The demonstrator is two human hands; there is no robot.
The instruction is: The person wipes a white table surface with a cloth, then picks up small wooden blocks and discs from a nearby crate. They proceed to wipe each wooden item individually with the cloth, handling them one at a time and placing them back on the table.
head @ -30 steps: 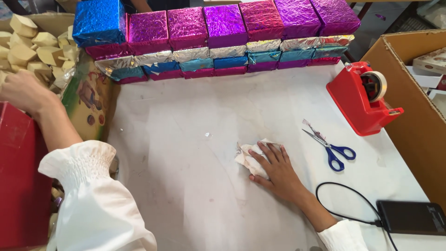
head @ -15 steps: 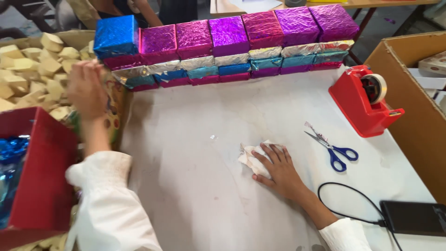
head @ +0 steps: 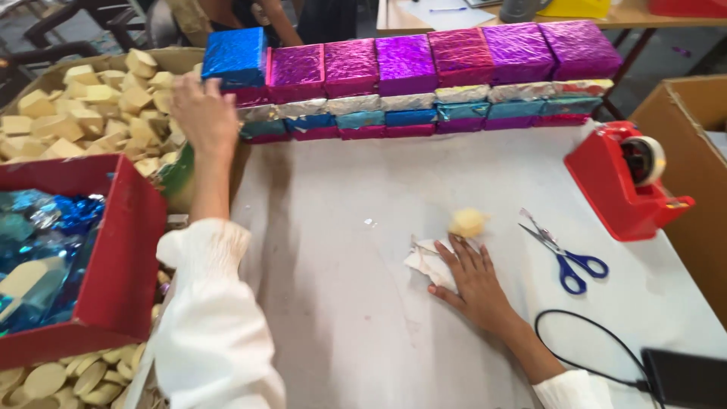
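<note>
Meanwhile the yellow block (head: 467, 222) lies loose just beyond the crumpled paper (head: 432, 261) under the flat, open right hand (head: 475, 284), likely to roll away while the empty, spread left hand (head: 203, 113) hovers far off.

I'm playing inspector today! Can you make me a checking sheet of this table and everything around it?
Surface: white table, smudged and creased.
Job's things: crumpled white paper under the right hand; pale yellow lump beside it; yellow blocks in a cardboard box.
Clutter: blue-handled scissors; red tape dispenser.
Hands: left hand at the block box, fingers spread, holding nothing seen; right hand flat on the paper.
Cables: black cable running to a black device.
Surroundings: wall of foil-wrapped boxes; red box holding blue foil; brown carton on the right.
</note>
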